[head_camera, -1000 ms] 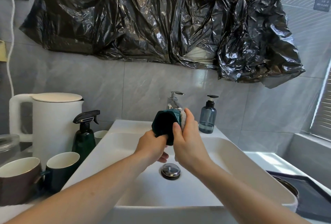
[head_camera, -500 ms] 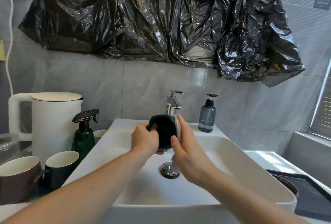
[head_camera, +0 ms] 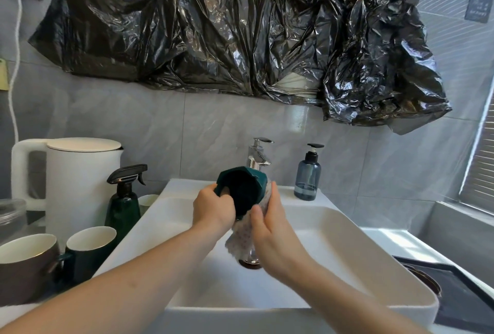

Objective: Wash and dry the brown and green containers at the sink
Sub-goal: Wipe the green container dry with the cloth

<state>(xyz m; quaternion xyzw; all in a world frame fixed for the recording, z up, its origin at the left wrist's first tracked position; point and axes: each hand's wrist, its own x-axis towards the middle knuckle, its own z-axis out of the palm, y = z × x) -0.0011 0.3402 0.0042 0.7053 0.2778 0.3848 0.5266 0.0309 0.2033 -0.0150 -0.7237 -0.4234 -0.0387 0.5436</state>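
A dark green faceted container (head_camera: 244,189) is held tilted over the white sink (head_camera: 347,248), its open mouth turned toward me. My left hand (head_camera: 212,209) grips its rim on the left, with fingers curled inside the opening. My right hand (head_camera: 270,229) presses a white patterned cloth (head_camera: 240,240) against the container's right side and bottom; the cloth hangs down over the drain (head_camera: 250,262). A brown mug (head_camera: 25,267) stands on the counter at the far left.
A chrome tap (head_camera: 258,157) stands just behind the container, a blue soap pump bottle (head_camera: 307,176) to its right. Left of the sink are a green mug (head_camera: 89,252), a green spray bottle (head_camera: 124,200) and a white kettle (head_camera: 72,181). A dark tray (head_camera: 465,299) lies at the right.
The container has tipped so its mouth faces me more, and my left fingers have slid into the opening. The cloth now hangs lower below my right hand.
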